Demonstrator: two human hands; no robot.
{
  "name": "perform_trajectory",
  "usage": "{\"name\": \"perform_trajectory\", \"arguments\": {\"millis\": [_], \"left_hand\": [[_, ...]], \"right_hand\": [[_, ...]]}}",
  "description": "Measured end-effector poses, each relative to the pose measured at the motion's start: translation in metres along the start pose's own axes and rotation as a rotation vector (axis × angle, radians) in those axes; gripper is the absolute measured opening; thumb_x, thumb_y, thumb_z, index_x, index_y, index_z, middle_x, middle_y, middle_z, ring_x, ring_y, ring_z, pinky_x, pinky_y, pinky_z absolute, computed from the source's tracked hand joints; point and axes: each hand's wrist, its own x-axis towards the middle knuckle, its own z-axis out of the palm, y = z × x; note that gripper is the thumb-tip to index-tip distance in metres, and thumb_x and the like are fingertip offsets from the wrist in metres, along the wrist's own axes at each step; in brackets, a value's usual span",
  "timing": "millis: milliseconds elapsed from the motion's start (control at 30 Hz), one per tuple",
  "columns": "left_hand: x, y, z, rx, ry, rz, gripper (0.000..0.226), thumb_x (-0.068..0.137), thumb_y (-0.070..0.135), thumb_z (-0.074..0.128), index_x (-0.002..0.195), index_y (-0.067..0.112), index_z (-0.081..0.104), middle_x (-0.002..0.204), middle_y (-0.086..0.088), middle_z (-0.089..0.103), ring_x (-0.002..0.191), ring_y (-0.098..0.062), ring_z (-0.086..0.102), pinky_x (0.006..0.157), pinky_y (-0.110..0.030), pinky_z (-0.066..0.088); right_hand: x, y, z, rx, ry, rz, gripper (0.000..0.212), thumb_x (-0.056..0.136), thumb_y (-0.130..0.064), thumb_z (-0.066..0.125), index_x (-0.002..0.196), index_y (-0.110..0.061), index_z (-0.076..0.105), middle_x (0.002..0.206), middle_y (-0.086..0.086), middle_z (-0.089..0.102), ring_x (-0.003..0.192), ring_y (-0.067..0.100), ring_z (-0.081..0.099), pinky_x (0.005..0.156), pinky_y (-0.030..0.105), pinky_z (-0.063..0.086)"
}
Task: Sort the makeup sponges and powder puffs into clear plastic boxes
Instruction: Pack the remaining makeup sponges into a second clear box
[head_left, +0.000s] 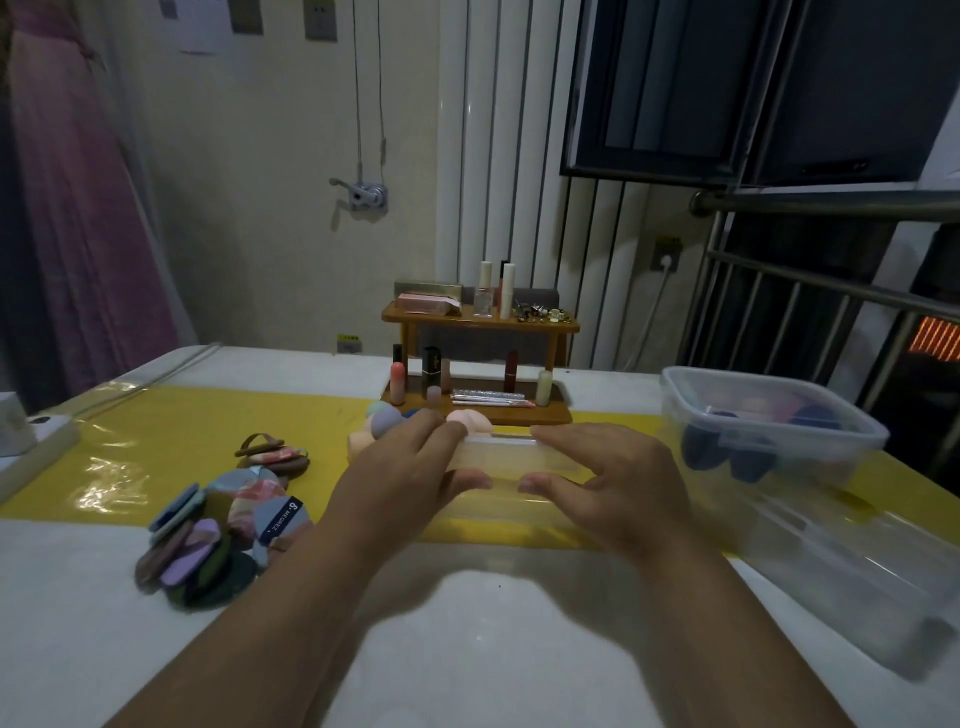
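Both hands grip a small clear plastic box (506, 462) at the table's middle. My left hand (410, 473) holds its left end and my right hand (618, 478) its right end, thumbs on the near side. Pastel makeup sponges (467, 420) lie just behind the box, partly hidden by my left fingers. A pile of flat powder puffs (223, 525) in blue, pink, lilac and dark green lies to the left. A larger clear box (769, 421) at the right holds dark blue and pink sponges.
A wooden two-tier rack (480, 364) with lipsticks and bottles stands behind the sponges. A yellow mat (171, 441) crosses the white table. Another clear plastic piece (857, 566) lies at the near right. A white device (21, 441) sits at the left edge.
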Motion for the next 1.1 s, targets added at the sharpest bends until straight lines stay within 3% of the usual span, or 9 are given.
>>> {"name": "perform_trajectory", "arguments": {"millis": [400,600,800,900,967,1033,1100], "left_hand": [[0.001,-0.001,-0.007,0.053,0.038,0.034,0.06,0.098,0.053,0.041,0.106,-0.001,0.068,0.101,-0.017,0.068,0.082,-0.03,0.066,0.057,-0.039,0.059],[0.003,0.0,-0.009,0.071,0.076,0.022,0.055,0.096,0.048,0.046,0.102,-0.001,0.07,0.097,-0.018,0.068,0.079,-0.03,0.066,0.06,-0.036,0.058],[0.004,0.002,-0.01,0.047,0.188,0.019,0.062,0.103,0.048,0.035,0.092,-0.001,0.071,0.089,-0.018,0.068,0.075,-0.03,0.065,0.061,-0.037,0.056],[0.005,0.009,-0.01,-0.077,0.132,-0.134,0.06,0.1,0.056,0.036,0.11,0.006,0.066,0.107,-0.012,0.066,0.09,-0.028,0.066,0.062,-0.038,0.059],[0.002,0.011,-0.009,-0.252,0.133,-0.343,0.055,0.092,0.063,0.047,0.128,0.022,0.052,0.121,0.005,0.054,0.102,-0.023,0.062,0.068,-0.036,0.058],[0.001,0.015,-0.009,-0.428,0.111,-0.568,0.05,0.083,0.061,0.058,0.123,0.039,0.038,0.118,0.015,0.045,0.098,-0.014,0.061,0.068,-0.033,0.058],[0.001,0.02,-0.01,-0.575,0.029,-0.744,0.035,0.087,0.049,0.065,0.103,0.043,0.034,0.114,0.008,0.051,0.09,-0.007,0.062,0.068,-0.033,0.057]], "right_hand": [[0.002,0.001,0.004,-0.015,0.099,-0.165,0.048,0.086,-0.05,0.064,0.113,-0.012,0.075,0.103,0.003,0.076,0.091,0.021,0.072,0.073,0.039,0.061],[0.003,0.0,0.005,-0.021,0.101,-0.196,0.05,0.091,-0.052,0.058,0.117,-0.011,0.073,0.106,0.003,0.075,0.093,0.02,0.071,0.074,0.037,0.06],[0.003,-0.003,0.008,-0.026,0.161,-0.243,0.044,0.095,-0.048,0.055,0.106,-0.011,0.077,0.097,0.003,0.077,0.084,0.02,0.073,0.068,0.038,0.061],[0.003,-0.002,0.006,-0.007,0.174,-0.204,0.043,0.095,-0.048,0.055,0.101,-0.014,0.078,0.096,0.0,0.077,0.084,0.017,0.074,0.069,0.036,0.061],[0.003,-0.001,0.004,0.003,0.187,-0.171,0.042,0.095,-0.047,0.053,0.1,-0.014,0.078,0.094,0.0,0.077,0.082,0.017,0.074,0.07,0.031,0.06],[0.004,-0.002,0.002,0.006,0.184,-0.106,0.045,0.096,-0.048,0.049,0.102,-0.014,0.078,0.094,-0.001,0.077,0.083,0.015,0.073,0.072,0.025,0.056],[0.005,-0.004,0.001,0.059,0.153,0.026,0.042,0.095,-0.048,0.049,0.106,-0.018,0.077,0.098,-0.005,0.077,0.087,0.012,0.07,0.073,0.015,0.05]]}}
